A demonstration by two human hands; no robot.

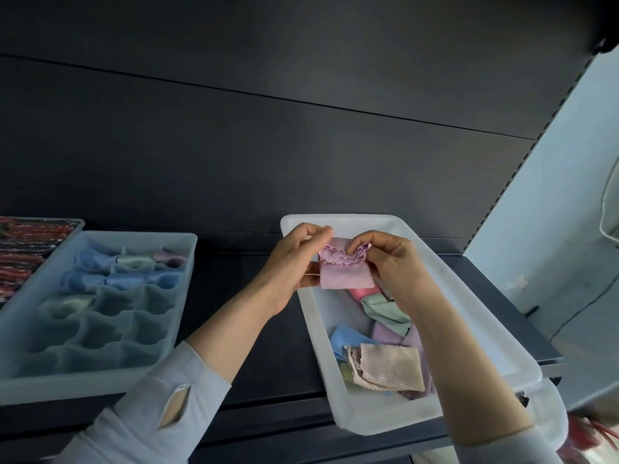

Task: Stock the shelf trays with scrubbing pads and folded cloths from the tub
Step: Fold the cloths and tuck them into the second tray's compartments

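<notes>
A folded pink cloth [345,271] is held above the far end of the white tub [385,420], pinched from both sides. My left hand [294,262] grips its left edge and my right hand [390,262] grips its right edge and frilled top. Inside the tub lie a beige cloth [385,366], a green cloth [385,311], a blue cloth [345,339], a red piece and lilac cloths. To the left stands a divided translucent tray [100,373]; its far cells hold rolled blue, green and pink cloths, and its near cells hold nothing.
A tray of red and dark packets [23,249] sits at the far left. Everything rests on a dark shelf [248,373] with a dark back panel. A pale wall and a cable are at the right.
</notes>
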